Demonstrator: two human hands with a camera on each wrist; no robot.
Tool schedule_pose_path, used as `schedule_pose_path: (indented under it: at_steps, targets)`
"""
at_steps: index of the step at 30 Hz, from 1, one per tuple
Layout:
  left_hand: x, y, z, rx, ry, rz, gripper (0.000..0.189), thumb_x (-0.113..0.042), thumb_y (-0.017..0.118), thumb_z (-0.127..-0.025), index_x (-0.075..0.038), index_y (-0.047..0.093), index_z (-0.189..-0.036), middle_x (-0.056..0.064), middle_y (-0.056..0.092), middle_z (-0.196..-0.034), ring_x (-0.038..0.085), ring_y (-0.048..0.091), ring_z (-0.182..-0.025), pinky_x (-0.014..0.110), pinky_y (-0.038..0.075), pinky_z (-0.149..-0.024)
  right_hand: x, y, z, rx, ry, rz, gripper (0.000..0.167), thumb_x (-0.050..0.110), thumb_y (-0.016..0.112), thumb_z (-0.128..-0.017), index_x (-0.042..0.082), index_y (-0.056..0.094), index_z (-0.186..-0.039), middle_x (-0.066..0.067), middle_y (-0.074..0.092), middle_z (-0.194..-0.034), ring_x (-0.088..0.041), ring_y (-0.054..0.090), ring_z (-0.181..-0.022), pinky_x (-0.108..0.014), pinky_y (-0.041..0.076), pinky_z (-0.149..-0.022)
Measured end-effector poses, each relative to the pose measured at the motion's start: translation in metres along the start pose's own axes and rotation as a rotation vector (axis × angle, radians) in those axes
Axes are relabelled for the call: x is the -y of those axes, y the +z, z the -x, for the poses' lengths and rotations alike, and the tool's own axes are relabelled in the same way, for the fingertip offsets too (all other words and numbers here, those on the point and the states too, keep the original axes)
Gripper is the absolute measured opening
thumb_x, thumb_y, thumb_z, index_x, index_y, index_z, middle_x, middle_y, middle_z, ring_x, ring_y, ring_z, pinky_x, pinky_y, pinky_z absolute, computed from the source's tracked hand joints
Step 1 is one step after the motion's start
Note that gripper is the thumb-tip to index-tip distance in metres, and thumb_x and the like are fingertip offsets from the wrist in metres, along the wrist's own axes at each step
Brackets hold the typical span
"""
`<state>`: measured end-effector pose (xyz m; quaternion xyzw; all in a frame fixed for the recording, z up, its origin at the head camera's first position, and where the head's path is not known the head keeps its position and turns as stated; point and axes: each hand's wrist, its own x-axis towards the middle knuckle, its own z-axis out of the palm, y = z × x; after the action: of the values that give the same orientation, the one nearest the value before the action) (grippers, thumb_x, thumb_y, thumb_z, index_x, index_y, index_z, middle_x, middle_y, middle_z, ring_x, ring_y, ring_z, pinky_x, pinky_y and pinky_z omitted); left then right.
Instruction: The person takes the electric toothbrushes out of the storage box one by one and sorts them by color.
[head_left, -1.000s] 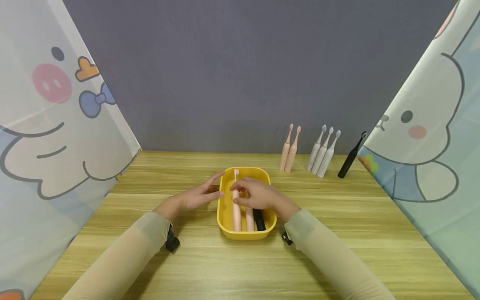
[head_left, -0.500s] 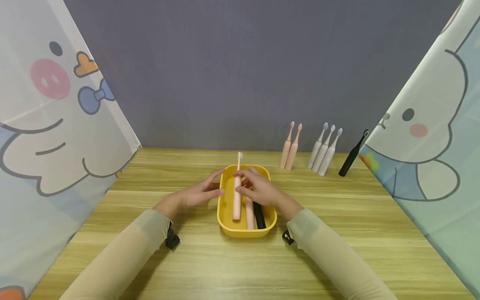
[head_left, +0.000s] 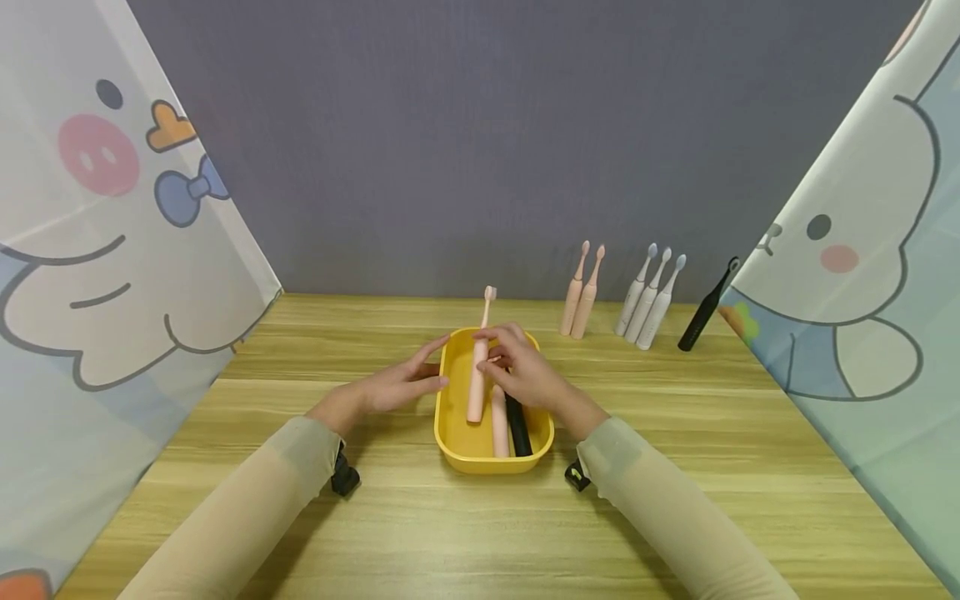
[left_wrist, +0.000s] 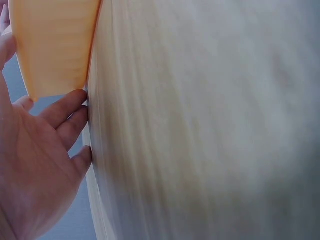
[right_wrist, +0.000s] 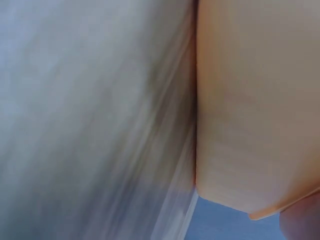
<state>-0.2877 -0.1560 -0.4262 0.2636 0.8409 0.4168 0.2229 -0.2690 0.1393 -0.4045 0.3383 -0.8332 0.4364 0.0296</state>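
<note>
In the head view, my right hand (head_left: 528,372) pinches a pink electric toothbrush (head_left: 476,398) by the upper handle. The brush is tilted, its head rising past the far rim of a yellow bin (head_left: 491,467). Inside the bin lie another pink toothbrush (head_left: 499,429) and a black handle (head_left: 519,431), their upper ends hidden under my right hand. My left hand (head_left: 393,387) rests against the bin's left side with fingers extended. The left wrist view has these fingers (left_wrist: 65,110) at the bin wall (left_wrist: 55,45), low by the table.
Along the back of the wooden table (head_left: 375,533) stand two pink toothbrushes (head_left: 577,304), several white ones (head_left: 648,308) and a black one (head_left: 701,317). A grey panel (head_left: 450,150) rises behind them, with cartoon-printed cloth at both sides.
My right hand has lifted the pink toothbrush from the bin floor and shifted it away from me, its head now beyond the far rim. My left hand stays at the bin.
</note>
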Motion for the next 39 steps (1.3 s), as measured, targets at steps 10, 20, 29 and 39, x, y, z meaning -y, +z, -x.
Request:
schedule_pose_path:
  at_steps: [10, 20, 29, 39]
  targets:
    - [-0.0018, -0.0007, 0.0010, 0.007, 0.011, 0.004, 0.085, -0.057, 0.055, -0.112, -0.044, 0.000, -0.176, 0.022, 0.042, -0.173, 0.043, 0.044, -0.160, 0.069, 0.031, -0.131, -0.0004, 0.0002, 0.0019, -0.072, -0.060, -0.015, 0.040, 0.005, 0.067, -0.109, 0.001, 0.057, -0.148, -0.021, 0.046, -0.149, -0.040, 0.071, -0.122, -0.048, 0.065, -0.102]
    - [-0.0037, -0.0001, 0.0003, 0.002, 0.020, 0.005, 0.085, -0.054, 0.056, -0.113, -0.043, 0.001, -0.176, 0.023, 0.043, -0.173, 0.041, 0.044, -0.160, 0.066, 0.033, -0.132, -0.0030, 0.0021, 0.0031, -0.136, -0.129, -0.069, 0.034, -0.001, 0.069, -0.106, 0.003, 0.056, -0.137, -0.023, 0.049, -0.147, -0.043, 0.070, -0.124, -0.051, 0.064, -0.104]
    - [-0.0026, 0.0002, 0.0004, 0.007, 0.017, 0.012, 0.085, -0.055, 0.056, -0.113, -0.044, 0.000, -0.176, 0.023, 0.041, -0.174, 0.043, 0.042, -0.161, 0.068, 0.032, -0.131, -0.0037, 0.0021, 0.0032, -0.146, -0.132, -0.138, 0.049, -0.009, 0.069, -0.103, -0.002, 0.036, -0.138, -0.027, 0.050, -0.143, -0.048, 0.070, -0.126, -0.050, 0.065, -0.102]
    - [-0.0035, 0.0005, -0.0006, -0.001, 0.023, 0.002, 0.084, -0.054, 0.056, -0.113, -0.045, 0.001, -0.176, 0.022, 0.043, -0.173, 0.041, 0.043, -0.161, 0.067, 0.032, -0.132, -0.0058, -0.0009, 0.0016, -0.089, -0.114, -0.134, 0.058, -0.005, 0.072, -0.102, -0.004, 0.044, -0.153, -0.027, 0.061, -0.138, -0.044, 0.071, -0.119, -0.049, 0.066, -0.098]
